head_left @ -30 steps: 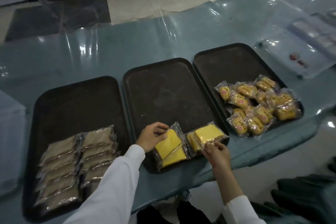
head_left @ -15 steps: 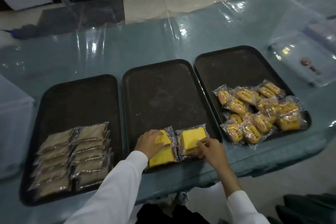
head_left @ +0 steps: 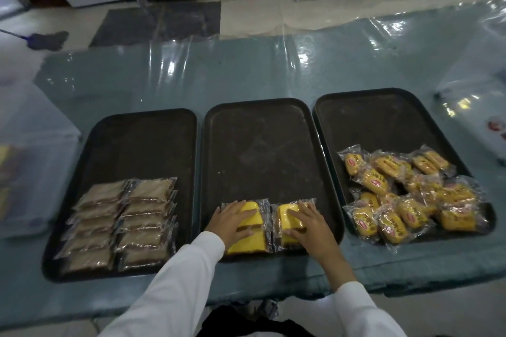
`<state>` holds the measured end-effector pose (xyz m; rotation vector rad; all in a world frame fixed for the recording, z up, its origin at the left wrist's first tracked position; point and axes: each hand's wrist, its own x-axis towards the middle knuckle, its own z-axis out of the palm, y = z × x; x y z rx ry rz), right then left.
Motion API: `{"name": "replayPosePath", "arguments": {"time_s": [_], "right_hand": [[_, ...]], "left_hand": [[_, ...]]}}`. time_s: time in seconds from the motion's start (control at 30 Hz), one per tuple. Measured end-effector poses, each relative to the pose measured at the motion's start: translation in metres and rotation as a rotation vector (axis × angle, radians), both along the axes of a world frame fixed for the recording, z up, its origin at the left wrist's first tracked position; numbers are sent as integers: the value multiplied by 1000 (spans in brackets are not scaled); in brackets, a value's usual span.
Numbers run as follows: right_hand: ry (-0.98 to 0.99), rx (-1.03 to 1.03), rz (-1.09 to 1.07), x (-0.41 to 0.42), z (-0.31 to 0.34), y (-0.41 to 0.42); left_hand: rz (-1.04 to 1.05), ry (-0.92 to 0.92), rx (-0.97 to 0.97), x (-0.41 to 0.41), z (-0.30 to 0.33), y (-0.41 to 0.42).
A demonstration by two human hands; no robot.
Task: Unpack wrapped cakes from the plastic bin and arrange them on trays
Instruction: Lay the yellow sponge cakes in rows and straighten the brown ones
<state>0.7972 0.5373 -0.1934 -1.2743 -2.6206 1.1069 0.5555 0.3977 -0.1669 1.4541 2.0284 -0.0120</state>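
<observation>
Three dark, round-cornered rectangular trays sit side by side on the table (head_left: 246, 68), which is draped in teal cloth under a glossy clear plastic sheet.

The left tray (head_left: 142, 139) carries flat brown cakes in clear wrappers (head_left: 120, 224), laid in two neat overlapping columns at its near end; its far half is bare. The right tray (head_left: 383, 117) holds a loose heap of small golden-yellow cakes in clear wrappers with red labels (head_left: 410, 197), piled rather than lined up. The middle tray (head_left: 260, 139) has only a few bright yellow sponge cake slices in clear wrappers (head_left: 254, 238), sitting in two short columns at its near edge.

The left hand (head_left: 232, 220) lies flat, fingers spread and straight, pressing on the left column of yellow slices. The right hand (head_left: 309, 223) lies likewise, fingers extended, on the right column. Neither hand grips anything; they seem to be squaring up the packs.

Judging by the bare tray surface, the task looks well short of done: the middle tray is barely started, the left one is roughly half filled, and the heap on the right probably needs tidying. A translucent plastic bin (head_left: 24, 172) stands at the table's left edge, with something yellow blurred inside, so more cakes likely remain to unpack.
</observation>
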Motion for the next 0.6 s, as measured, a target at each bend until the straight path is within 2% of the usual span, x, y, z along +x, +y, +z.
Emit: {"name": "replayPosePath", "arguments": {"time_s": [0.23,0.6], "right_hand": [[-20,70,-16,-7,4,-3],[-79,10,-25,-5,7,0]], "left_hand": [[20,-26,29,2,-7,-5],[47,-4,25,8,-5,-5]]}}
